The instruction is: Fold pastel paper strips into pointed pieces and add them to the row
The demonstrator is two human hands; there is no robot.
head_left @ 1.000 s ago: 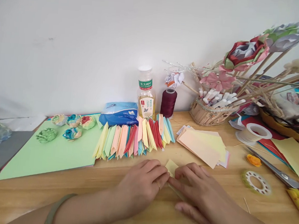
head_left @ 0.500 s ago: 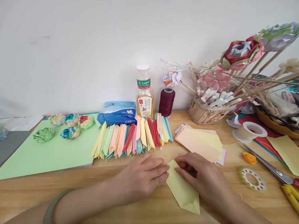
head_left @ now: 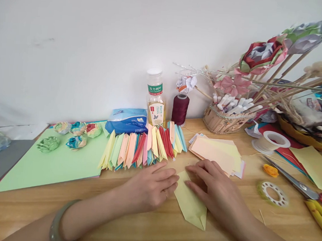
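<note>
Many white paper rolls (head_left: 236,103) fill the wicker basket (head_left: 222,123).

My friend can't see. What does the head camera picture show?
Two hands, left hand and right hand, press a folded yellow paper flat on a wooden table. Behind them stands a row of colourful folded papers.

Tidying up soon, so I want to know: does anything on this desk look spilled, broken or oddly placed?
Nothing spilled or broken. Both hands, left hand and right hand, press a yellow folded paper flat. The scissors lie open-bladed beside loose coloured sheets, merely untidy.
</note>
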